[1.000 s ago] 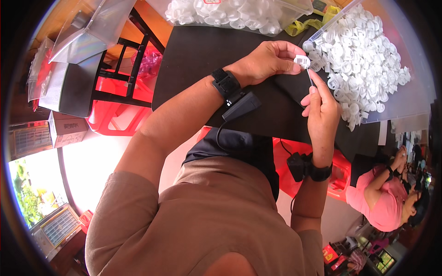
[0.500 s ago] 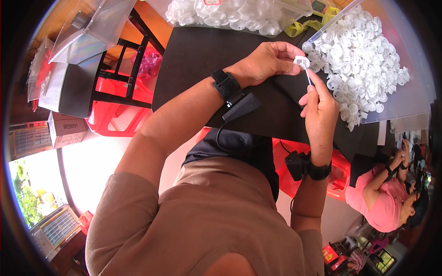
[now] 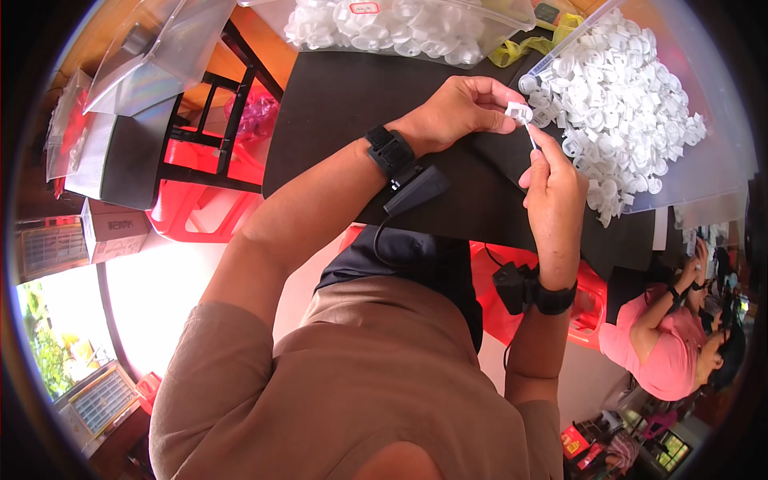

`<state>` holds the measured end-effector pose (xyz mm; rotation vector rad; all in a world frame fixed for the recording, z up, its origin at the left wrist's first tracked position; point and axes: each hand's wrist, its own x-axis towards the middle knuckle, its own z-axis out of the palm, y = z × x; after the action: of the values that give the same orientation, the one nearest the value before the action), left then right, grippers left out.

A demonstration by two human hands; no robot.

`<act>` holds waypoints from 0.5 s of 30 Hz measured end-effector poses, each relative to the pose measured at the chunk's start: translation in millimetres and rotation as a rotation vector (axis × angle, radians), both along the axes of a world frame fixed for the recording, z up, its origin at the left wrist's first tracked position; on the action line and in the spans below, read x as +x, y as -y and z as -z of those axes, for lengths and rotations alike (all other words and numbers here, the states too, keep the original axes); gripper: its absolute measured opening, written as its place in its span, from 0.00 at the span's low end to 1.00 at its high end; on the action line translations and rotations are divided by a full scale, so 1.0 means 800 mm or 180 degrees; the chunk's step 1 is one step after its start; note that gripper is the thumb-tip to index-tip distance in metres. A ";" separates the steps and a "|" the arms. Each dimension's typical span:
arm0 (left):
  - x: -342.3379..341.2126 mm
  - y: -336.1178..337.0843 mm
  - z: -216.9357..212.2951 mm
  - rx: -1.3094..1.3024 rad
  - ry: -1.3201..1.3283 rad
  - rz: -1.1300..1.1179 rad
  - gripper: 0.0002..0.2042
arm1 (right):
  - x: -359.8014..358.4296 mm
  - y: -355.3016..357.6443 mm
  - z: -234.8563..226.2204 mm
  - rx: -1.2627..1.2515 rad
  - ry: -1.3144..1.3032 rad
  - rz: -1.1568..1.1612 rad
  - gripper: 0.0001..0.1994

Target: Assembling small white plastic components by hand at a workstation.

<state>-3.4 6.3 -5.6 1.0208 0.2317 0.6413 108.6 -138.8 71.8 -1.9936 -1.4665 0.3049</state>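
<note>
My left hand [image 3: 476,106] pinches a small white plastic part [image 3: 518,113] between thumb and fingertips, above the dark table [image 3: 344,104]. My right hand [image 3: 552,180] is closed round a thin stick-like tool [image 3: 532,139], mostly covered by the fingers. The tool's tip meets the lower edge of the white part; I cannot make out its exact kind. Just right of both hands, many similar white plastic parts [image 3: 632,104] lie heaped in a tilted clear plastic bin [image 3: 712,180].
Another clear bin [image 3: 512,20] of white round parts stands at the table's far side. Yellow plastic [image 3: 512,53] lies between the bins. A black device [image 3: 418,190] hangs at my left wrist. Red stools [image 3: 196,210] stand at left; a person in pink [image 3: 660,344] sits at right.
The white part has shifted slightly left and down and turned in my left fingers. My right hand has moved a little with it, the tool still against the part.
</note>
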 end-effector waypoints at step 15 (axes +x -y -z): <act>-0.001 0.000 -0.004 0.0117 -0.0261 -0.0234 0.14 | 0.006 -0.003 -0.004 0.0009 0.0795 -0.0140 0.14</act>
<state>-4.3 6.2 -2.4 1.0790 0.3317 0.6730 113.7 -136.5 75.1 -2.0571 -1.6635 0.0732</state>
